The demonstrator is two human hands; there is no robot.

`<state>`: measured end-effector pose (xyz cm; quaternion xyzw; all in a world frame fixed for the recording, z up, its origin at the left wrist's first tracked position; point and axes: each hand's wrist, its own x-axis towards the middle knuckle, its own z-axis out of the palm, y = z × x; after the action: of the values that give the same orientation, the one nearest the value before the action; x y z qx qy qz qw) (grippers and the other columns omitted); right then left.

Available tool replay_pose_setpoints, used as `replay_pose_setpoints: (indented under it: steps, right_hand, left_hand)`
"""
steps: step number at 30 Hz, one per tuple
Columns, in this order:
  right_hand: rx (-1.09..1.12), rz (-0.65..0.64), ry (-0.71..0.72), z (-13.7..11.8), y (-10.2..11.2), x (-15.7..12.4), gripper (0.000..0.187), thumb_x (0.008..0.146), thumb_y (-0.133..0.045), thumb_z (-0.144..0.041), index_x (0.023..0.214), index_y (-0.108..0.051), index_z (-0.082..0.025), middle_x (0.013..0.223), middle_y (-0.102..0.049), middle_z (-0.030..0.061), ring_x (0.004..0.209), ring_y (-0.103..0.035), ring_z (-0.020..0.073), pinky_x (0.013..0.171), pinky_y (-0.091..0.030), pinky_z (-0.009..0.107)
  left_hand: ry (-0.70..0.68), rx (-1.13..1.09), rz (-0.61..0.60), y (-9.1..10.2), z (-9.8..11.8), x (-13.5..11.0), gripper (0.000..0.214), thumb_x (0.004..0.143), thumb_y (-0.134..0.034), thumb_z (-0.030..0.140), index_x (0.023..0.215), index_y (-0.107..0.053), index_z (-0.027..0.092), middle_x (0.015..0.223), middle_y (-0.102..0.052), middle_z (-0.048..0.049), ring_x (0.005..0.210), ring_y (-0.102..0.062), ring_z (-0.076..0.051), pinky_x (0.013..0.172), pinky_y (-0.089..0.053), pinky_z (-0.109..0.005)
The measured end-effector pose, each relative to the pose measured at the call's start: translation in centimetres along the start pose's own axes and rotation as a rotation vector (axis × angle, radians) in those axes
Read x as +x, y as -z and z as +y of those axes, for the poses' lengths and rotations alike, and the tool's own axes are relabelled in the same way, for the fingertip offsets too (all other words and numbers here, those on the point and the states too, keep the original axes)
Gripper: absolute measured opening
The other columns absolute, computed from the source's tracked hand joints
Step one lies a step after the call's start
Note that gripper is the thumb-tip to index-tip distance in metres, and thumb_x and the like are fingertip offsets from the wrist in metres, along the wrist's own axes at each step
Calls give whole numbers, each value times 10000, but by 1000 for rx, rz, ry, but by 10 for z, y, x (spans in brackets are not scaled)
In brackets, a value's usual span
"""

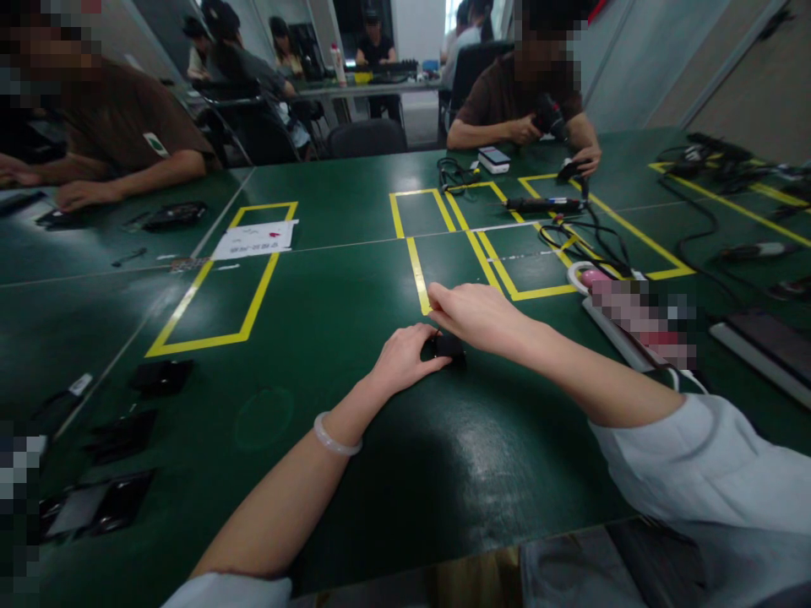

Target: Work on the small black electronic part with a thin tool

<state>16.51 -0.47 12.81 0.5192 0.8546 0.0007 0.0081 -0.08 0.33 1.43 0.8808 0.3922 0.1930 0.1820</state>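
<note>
My left hand (405, 355), with a pale bangle (335, 435) on its wrist, grips a small black block-like part (449, 346) against the green table (380, 279). Thumb and fingers close around the part's left side. Directly above it hovers my right hand (472, 312), fingers curled together in a pinch. Whatever those fingertips hold, if anything, is hidden or too small to make out. Part of the black piece is covered by my hands, so its exact kind does not show.
Several black parts (161, 377) lie at the left. Yellow tape outlines (215, 344) and a paper sheet (257, 240) mark the table. An electric screwdriver (545, 205) with cables lies beyond my hands. A pink-and-white item (624, 338) is at the right. A co-worker (519, 110) holds a dark tool opposite; another sits left.
</note>
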Motion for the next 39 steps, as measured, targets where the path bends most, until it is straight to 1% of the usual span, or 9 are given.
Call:
replay_pose_setpoints:
  steps: [5, 11, 18, 22, 25, 30, 33, 35, 39]
  right_hand:
    - [77, 8, 38, 2, 2, -1, 185, 936, -395, -285, 1060, -489, -186, 899, -694, 73, 775, -642, 211, 540, -253, 276]
    - [13, 23, 9, 2, 1, -2, 240, 958, -361, -360, 1040, -501, -183, 859, -695, 85, 738, -641, 220, 532, -235, 287]
    - [78, 17, 45, 1, 3, -2, 186, 919, -409, -256, 1075, -481, -185, 898, -695, 62, 764, -639, 202, 536, -255, 277]
    - [-23, 59, 17, 1, -1, 0, 245, 941, -399, -355, 1075, -504, -178, 886, -706, 90, 749, -651, 231, 536, -237, 291]
    - [-81, 56, 4, 0, -2, 1, 251, 945, -399, -358, 1066, -526, -178, 840, -707, 97, 730, -655, 241, 528, -213, 295]
    - [59, 24, 33, -3, 8, -2, 145, 910, -448, -249, 1005, -539, -188, 925, -699, 72, 786, -641, 195, 529, -225, 276]
    - [118, 22, 56, -3, 9, -4, 105, 903, -458, -239, 951, -543, -200, 929, -691, 49, 816, -631, 176, 542, -235, 263]
    - [110, 35, 47, -3, 7, -4, 123, 919, -446, -271, 959, -539, -202, 921, -689, 47, 792, -630, 174, 539, -230, 264]
    - [36, 87, 10, -2, -2, -3, 261, 960, -380, -407, 1007, -527, -197, 834, -692, 59, 707, -627, 193, 522, -202, 281]
  left_hand:
    - [0, 8, 0, 0, 0, 0, 423, 833, -637, 479, 1131, -577, 185, 1084, -662, -80, 989, -633, -273, 865, -484, -398]
    - [5, 0, 6, -1, 0, 0, 398, 832, -641, 470, 1105, -581, 187, 1074, -665, -75, 976, -637, -269, 861, -484, -398]
    - [-6, 5, 3, 0, 1, 0, 420, 839, -631, 478, 1128, -573, 179, 1079, -666, -81, 978, -636, -272, 855, -485, -398]
    - [3, 10, 6, -1, 2, 0, 429, 834, -641, 468, 1138, -568, 174, 1086, -664, -86, 978, -636, -276, 853, -486, -401]
    - [4, 2, 1, 0, 3, 0, 398, 835, -637, 469, 1097, -578, 175, 1082, -665, -83, 982, -635, -275, 850, -487, -399]
    - [-1, -6, 9, 0, 2, 0, 423, 829, -644, 472, 1128, -566, 183, 1088, -664, -82, 993, -639, -275, 861, -491, -400]
    - [-5, -4, 8, -1, 2, 1, 424, 829, -644, 469, 1129, -564, 181, 1100, -663, -85, 1014, -636, -279, 877, -491, -404]
    - [3, -5, 8, -2, 3, 1, 424, 828, -643, 471, 1124, -563, 179, 1103, -665, -86, 1015, -636, -281, 876, -494, -406]
    - [8, -6, 10, -2, 5, 2, 442, 826, -643, 474, 1139, -559, 173, 1128, -663, -97, 1027, -633, -291, 875, -496, -416]
